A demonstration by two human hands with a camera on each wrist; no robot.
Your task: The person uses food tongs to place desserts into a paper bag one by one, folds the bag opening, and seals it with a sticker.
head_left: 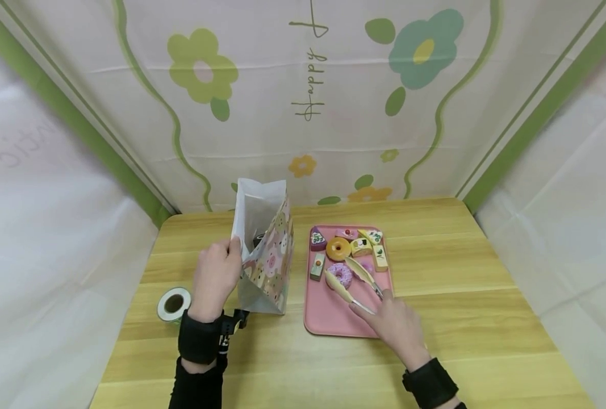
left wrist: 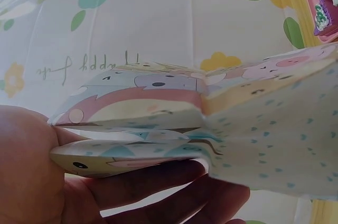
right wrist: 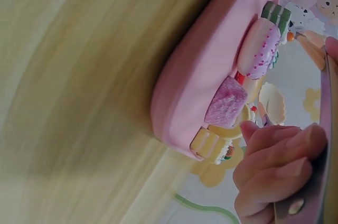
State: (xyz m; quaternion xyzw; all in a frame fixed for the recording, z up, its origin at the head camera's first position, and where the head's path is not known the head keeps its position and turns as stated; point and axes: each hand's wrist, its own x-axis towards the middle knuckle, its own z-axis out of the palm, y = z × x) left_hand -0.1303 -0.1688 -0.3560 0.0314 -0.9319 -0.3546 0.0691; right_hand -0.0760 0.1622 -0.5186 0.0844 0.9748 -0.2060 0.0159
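My left hand grips the near left edge of a paper gift bag printed with cartoon animals. The bag stands upright with its top spread, and a dark item shows inside. In the left wrist view the bag's folded side lies between thumb and fingers. My right hand holds cream-tipped metal tongs over a pink tray. The tong tips are spread about a purple-iced toy donut; whether they touch it I cannot tell. In the right wrist view, a sprinkled donut sits near one tip.
A yellow-brown toy donut, a purple cake slice and several other toy cakes crowd the tray's far half. A white roll stands on the wooden table at left. Patterned cloth hangs behind.
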